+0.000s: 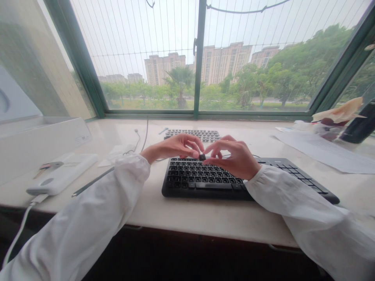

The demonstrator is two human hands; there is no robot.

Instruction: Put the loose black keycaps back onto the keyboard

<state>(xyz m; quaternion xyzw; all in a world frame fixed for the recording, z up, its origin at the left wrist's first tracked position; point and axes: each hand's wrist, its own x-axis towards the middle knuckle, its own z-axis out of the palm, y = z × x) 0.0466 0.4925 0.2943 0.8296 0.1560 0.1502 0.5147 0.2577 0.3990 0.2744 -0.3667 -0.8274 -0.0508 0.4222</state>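
A small black keycap [202,157] is pinched between the fingertips of my left hand [178,145] and my right hand [236,155], just above the far edge of a black keyboard [206,186]. Most positions in the keyboard's main block look like bare square sockets, while the space bar and a few keys beside it are in place. My right hand and forearm cover part of its right half. Beyond my hands, loose keycaps [205,134] stand in rows on the windowsill desk, partly hidden by my fingers.
On the left are a white power bank [63,175] with keys on top, a plugged-in white cable [22,224], a dark pen-like stick [92,182] and a white box [43,144]. Paper sheets [325,150] and a dark bottle-like object [359,125] lie right. A window rises behind.
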